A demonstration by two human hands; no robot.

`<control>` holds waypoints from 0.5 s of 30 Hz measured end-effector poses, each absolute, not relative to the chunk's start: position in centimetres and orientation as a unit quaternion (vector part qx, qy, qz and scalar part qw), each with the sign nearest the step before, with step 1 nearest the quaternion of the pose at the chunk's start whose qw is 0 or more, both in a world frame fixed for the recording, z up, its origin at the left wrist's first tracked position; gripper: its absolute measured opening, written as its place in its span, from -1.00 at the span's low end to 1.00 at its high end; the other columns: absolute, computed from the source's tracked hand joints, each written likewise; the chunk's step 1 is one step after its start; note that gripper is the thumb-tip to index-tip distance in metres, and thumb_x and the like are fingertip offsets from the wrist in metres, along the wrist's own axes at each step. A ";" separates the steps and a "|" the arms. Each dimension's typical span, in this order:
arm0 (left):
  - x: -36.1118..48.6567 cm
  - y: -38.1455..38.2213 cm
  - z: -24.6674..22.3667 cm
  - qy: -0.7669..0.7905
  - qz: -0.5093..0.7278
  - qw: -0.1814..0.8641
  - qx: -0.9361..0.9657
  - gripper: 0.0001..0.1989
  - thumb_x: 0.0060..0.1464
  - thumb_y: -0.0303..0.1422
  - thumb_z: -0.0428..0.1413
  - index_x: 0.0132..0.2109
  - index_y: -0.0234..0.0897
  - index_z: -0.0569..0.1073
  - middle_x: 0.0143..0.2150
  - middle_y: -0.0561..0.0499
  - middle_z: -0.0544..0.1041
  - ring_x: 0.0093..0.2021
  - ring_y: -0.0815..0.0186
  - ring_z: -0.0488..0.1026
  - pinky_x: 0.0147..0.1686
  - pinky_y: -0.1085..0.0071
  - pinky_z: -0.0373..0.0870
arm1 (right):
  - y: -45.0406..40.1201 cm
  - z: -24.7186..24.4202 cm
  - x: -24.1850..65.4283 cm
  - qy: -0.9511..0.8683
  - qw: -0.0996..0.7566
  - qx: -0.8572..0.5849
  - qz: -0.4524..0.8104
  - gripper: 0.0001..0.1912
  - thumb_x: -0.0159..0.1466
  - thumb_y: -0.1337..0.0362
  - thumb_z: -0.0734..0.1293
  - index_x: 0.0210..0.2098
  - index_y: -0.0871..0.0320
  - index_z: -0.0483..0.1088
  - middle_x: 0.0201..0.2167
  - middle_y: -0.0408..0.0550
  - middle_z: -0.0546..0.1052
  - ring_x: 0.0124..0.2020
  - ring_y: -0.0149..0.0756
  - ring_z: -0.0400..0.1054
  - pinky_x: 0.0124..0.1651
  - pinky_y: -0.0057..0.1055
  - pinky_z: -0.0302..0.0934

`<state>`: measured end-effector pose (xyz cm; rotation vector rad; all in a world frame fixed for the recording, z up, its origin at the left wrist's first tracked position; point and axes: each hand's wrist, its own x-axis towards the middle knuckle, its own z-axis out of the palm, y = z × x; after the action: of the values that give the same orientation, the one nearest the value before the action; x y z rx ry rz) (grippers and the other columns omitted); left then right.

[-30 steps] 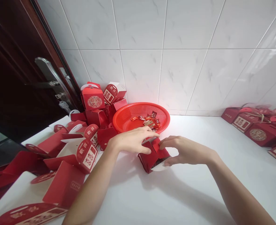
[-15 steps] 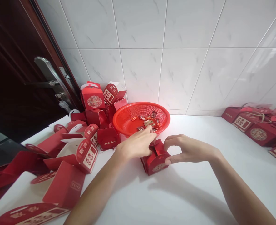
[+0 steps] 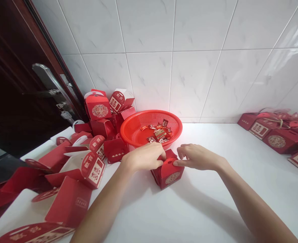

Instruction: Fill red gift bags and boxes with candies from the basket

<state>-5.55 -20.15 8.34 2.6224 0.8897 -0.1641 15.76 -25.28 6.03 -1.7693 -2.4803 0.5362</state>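
Note:
A small red candy box (image 3: 167, 173) with a round gold emblem stands on the white tabletop, its curved top flaps raised. My left hand (image 3: 149, 156) is at the box's left side, thumb and fingers closed on its upper edge. From the right, my right hand (image 3: 196, 156) pinches the front flap near its oval hole, thumb in front and curled fingers behind. Just behind the box sits a red plastic basket (image 3: 131, 130), with wrapped candies (image 3: 161, 132) gathered in its right half.
Several open red boxes (image 3: 71, 199) crowd the left side, and more boxes (image 3: 98, 106) are stacked by the tiled wall (image 3: 149, 74). Tied red boxes (image 3: 276, 138) lie at the far right. A dark door (image 3: 9, 77) with a metal handle borders the left.
My left hand has drawn back from the basket's rim to the box. My right hand has moved up to the front flap, which now stands more upright.

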 end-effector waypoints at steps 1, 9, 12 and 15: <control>-5.6 -20.0 8.2 0.313 -0.064 0.186 0.929 -0.81 0.08 -0.44 0.04 -0.45 -0.23 0.49 -0.30 -0.05 0.50 -0.22 0.19 0.47 -0.32 0.35 0.27 | -25.1 5.8 15.7 -0.794 0.014 -0.583 0.171 -0.57 0.33 -0.12 0.23 -0.43 0.10 0.31 -0.37 -0.06 0.48 -0.40 -0.25 0.31 -0.40 -0.36 0.07; -5.3 -19.6 8.2 0.332 -0.081 0.192 0.920 -0.89 0.07 -0.42 0.06 -0.31 -0.20 0.49 -0.25 -0.03 0.56 -0.19 0.18 0.49 -0.38 0.39 0.26 | -24.8 5.3 16.0 -0.763 -0.004 -0.603 0.232 -0.60 0.26 -0.15 0.30 -0.36 0.08 0.35 -0.33 -0.06 0.52 -0.39 -0.23 0.32 -0.43 -0.37 0.09; -5.1 -19.7 8.2 0.332 -0.083 0.201 0.918 -0.93 0.06 -0.42 0.07 -0.32 -0.21 0.45 -0.26 0.00 0.56 -0.25 0.21 0.49 -0.39 0.39 0.25 | -24.7 5.2 15.9 -0.768 0.011 -0.597 0.231 -0.63 0.26 -0.10 0.32 -0.36 0.09 0.35 -0.32 -0.05 0.52 -0.36 -0.21 0.34 -0.41 -0.36 0.10; -5.0 -19.7 8.3 0.332 -0.091 0.197 0.918 -0.95 0.05 -0.38 0.09 -0.29 -0.21 0.45 -0.23 -0.02 0.55 -0.24 0.20 0.49 -0.39 0.39 0.25 | -24.9 5.3 15.7 -0.789 0.044 -0.575 0.213 -0.69 0.26 -0.01 0.35 -0.38 0.10 0.32 -0.29 -0.06 0.49 -0.30 -0.23 0.35 -0.36 -0.37 0.11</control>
<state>-4.96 -19.74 8.26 2.5691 0.9305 -0.2560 15.66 -24.87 5.29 -1.7558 -2.4113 0.6504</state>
